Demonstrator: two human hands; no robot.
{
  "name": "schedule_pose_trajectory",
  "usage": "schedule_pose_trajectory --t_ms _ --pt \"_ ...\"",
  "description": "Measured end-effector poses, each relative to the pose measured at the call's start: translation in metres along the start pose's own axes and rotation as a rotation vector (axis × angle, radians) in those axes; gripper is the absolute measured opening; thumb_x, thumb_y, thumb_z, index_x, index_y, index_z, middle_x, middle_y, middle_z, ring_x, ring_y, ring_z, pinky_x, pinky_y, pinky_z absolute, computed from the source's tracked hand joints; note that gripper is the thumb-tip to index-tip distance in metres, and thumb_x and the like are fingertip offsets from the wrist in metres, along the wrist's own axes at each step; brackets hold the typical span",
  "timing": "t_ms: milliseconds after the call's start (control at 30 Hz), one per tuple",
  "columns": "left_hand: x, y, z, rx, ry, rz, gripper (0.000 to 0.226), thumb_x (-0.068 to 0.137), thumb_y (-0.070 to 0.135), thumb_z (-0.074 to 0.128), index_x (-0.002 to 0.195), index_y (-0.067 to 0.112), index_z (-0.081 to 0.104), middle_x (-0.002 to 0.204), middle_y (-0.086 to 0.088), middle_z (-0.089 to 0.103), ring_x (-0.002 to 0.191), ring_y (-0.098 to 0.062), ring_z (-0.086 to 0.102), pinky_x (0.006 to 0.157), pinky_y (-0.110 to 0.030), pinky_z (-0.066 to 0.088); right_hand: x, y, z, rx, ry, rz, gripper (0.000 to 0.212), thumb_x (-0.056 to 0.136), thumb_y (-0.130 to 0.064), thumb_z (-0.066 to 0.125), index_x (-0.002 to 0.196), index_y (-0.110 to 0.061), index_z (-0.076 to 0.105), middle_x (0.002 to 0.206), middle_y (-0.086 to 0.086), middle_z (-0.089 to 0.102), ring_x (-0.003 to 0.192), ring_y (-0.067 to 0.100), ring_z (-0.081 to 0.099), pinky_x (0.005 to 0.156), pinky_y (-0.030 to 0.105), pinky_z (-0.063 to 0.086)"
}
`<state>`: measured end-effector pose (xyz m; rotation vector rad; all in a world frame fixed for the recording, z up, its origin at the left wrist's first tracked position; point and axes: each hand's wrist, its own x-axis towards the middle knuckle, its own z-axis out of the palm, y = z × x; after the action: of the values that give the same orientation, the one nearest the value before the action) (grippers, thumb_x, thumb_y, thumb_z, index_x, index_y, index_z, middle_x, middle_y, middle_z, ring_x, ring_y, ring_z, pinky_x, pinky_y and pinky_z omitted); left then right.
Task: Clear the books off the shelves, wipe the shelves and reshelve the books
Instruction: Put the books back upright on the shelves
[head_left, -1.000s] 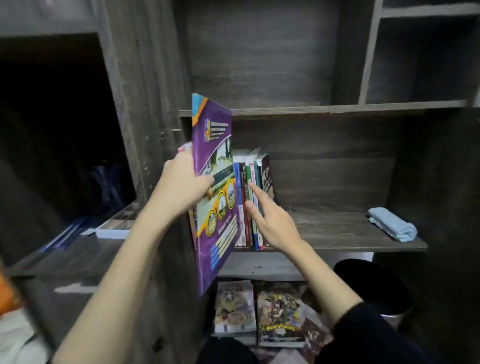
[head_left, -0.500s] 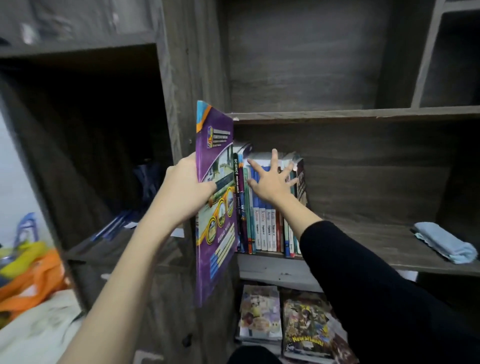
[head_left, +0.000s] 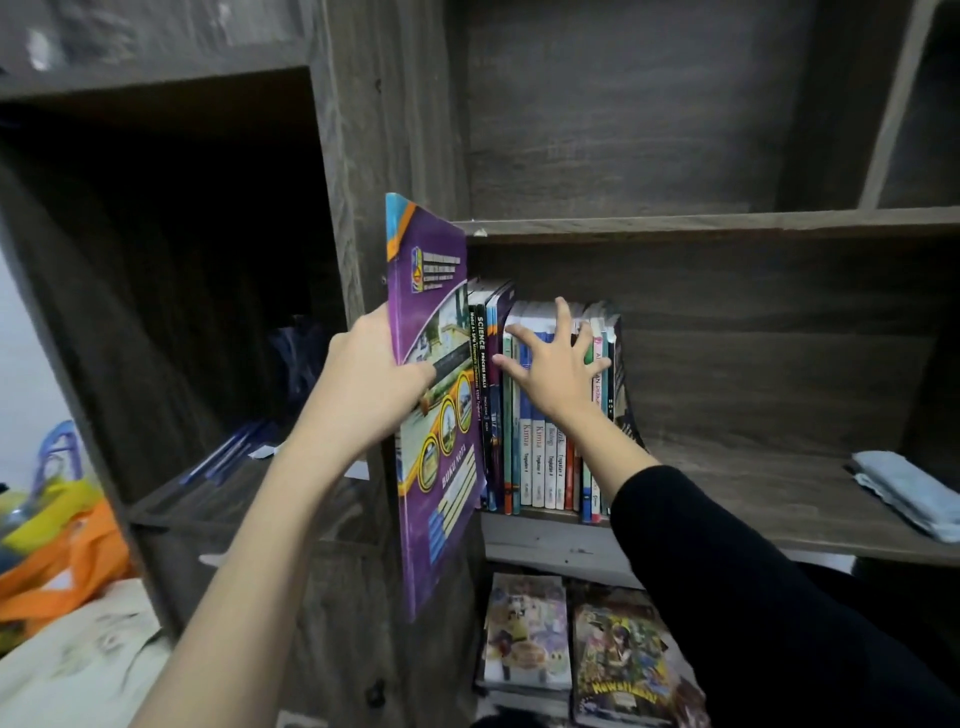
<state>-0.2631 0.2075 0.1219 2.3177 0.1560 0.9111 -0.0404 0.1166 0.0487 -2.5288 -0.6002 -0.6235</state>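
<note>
The left hand (head_left: 363, 384) is gripping the purple book (head_left: 436, 405) upright, long axis vertical, just left of the row of books (head_left: 540, 467) standing on the shelf (head_left: 727, 499). The right hand (head_left: 556, 369), fingers spread, is pressing against the row's spines.
</note>
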Motion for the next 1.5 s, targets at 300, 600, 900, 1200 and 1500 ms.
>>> schedule_pose_trajectory --t_ms 300,600,900,1200,1500 --pt "0.007 -0.004 0.01 -0.029 0.014 -0.019 0.016 0.085 0.004 0.058 0.091 0.017 0.05 0.075 0.015 0.057 0.064 0.001 0.053 0.051 -0.013 0.035 -0.008 0.011 0.003 0.142 0.107 0.323 0.122 0.061 -0.087 0.052 0.151 -0.032 -0.009 0.151 0.016 -0.035 0.137 0.053 -0.019 0.102 0.077 0.005" --pt "0.011 -0.007 0.017 -0.055 0.019 -0.029 0.027 0.083 0.004 0.06 0.074 0.025 0.045 0.074 0.015 0.057 0.065 0.0 0.051 0.054 -0.017 0.035 -0.009 0.0 0.024 0.281 0.029 0.379 0.114 0.063 -0.082 0.058 0.151 -0.036 0.001 0.154 0.017 -0.027 0.14 0.052 -0.011 0.103 0.073 0.011" --pt "0.013 -0.008 0.02 -0.047 0.015 -0.03 0.028 0.082 0.003 0.06 0.071 0.024 0.045 0.069 0.015 0.056 0.062 0.001 0.05 0.053 -0.017 0.034 -0.012 0.013 0.026 0.23 0.109 0.34 0.105 0.07 -0.076 0.059 0.151 -0.032 0.008 0.155 0.018 -0.019 0.14 0.051 -0.001 0.106 0.068 0.018" --pt "0.021 0.006 0.03 0.013 0.013 0.048 0.027 0.079 0.003 0.06 0.069 0.022 0.045 0.061 0.015 0.052 0.055 0.0 0.046 0.047 -0.005 0.032 -0.013 0.018 0.025 0.262 0.119 0.328 0.105 0.07 -0.074 0.062 0.15 -0.034 0.008 0.155 0.016 -0.02 0.141 0.048 -0.003 0.105 0.07 0.017" --pt "0.038 0.01 0.045 0.068 0.007 0.123 0.031 0.08 0.0 0.054 0.066 0.024 0.039 0.06 0.012 0.048 0.06 -0.009 0.043 0.051 -0.01 0.033 -0.015 0.018 0.024 0.248 0.108 0.332 0.107 0.069 -0.079 0.057 0.151 -0.034 0.006 0.155 0.015 -0.021 0.142 0.047 -0.003 0.105 0.072 0.015"
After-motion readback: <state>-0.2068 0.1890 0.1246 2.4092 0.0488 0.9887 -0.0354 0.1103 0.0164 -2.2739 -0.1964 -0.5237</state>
